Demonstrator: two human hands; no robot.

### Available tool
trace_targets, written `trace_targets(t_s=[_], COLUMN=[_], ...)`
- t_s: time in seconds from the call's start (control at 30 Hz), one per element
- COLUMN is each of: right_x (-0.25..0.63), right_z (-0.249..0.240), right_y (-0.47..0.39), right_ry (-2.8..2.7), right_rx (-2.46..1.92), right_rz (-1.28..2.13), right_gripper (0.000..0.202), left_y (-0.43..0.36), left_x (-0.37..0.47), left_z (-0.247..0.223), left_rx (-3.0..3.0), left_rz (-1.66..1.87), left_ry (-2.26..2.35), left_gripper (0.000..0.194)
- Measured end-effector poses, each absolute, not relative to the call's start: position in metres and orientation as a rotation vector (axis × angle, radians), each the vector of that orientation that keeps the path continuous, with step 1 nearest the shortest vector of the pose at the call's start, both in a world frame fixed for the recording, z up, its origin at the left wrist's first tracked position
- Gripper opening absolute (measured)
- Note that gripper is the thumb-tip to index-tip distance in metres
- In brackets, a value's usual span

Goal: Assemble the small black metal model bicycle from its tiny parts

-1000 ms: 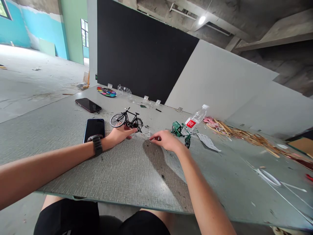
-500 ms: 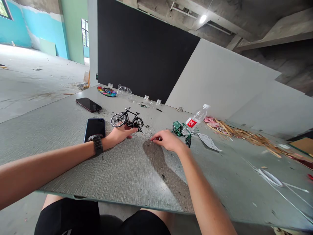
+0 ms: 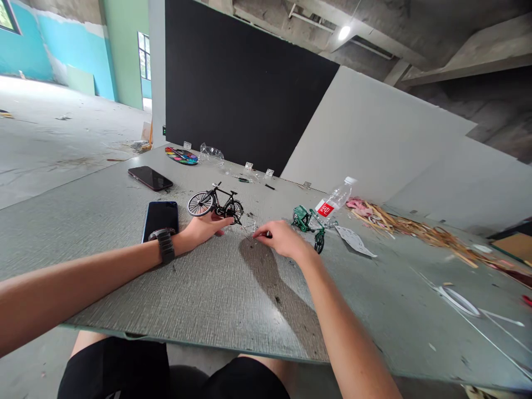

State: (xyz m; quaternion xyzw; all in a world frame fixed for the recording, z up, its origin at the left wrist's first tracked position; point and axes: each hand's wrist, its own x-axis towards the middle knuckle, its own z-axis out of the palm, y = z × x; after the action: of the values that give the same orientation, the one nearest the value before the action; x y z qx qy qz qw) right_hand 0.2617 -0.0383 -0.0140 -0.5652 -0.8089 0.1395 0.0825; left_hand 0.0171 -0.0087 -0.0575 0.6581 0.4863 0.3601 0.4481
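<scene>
A black model bicycle is held tilted by my left hand, whose thumb and fingers close around its lower part near the rear wheel. To its right, my right hand is low over the table with thumb and fingertips pinched together; whatever is between them is too small to make out. Small clear and dark bits lie between the two hands. A green model bicycle stands on the table just beyond my right hand.
Two phones, a dark one and a blue-edged one, lie at left. A paint palette is behind them. A clear bottle, a paper sheet, wood strips and a white strap coil are on the right.
My right hand has shifted slightly left, toward the black model bicycle. My left hand keeps its grip, and the bicycle stays in nearly the same place.
</scene>
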Motion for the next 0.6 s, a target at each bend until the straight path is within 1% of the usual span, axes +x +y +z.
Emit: trace_targets(t_s=[0.27,0.47,0.6], right_x=[0.242,0.224,0.218], right_z=[-0.015,-0.023,-0.028], right_y=[-0.042,-0.043,-0.041], right_ry=[-2.261,-2.139,-2.036], right_rx=[-1.416,-1.396,-1.446], right_rz=[0.226,0.158,0.174], right_gripper=[0.023,0.024,0.025], left_y=[-0.01,-0.006,-0.007], left_x=[0.018,0.019,0.02], left_z=[-0.058,-0.065,-0.063], left_rx=[1.6,1.641,1.641], left_rz=[0.89,0.971,1.002], left_ry=[1.177,1.077,1.045], left_gripper=[0.042,0.042,0.036])
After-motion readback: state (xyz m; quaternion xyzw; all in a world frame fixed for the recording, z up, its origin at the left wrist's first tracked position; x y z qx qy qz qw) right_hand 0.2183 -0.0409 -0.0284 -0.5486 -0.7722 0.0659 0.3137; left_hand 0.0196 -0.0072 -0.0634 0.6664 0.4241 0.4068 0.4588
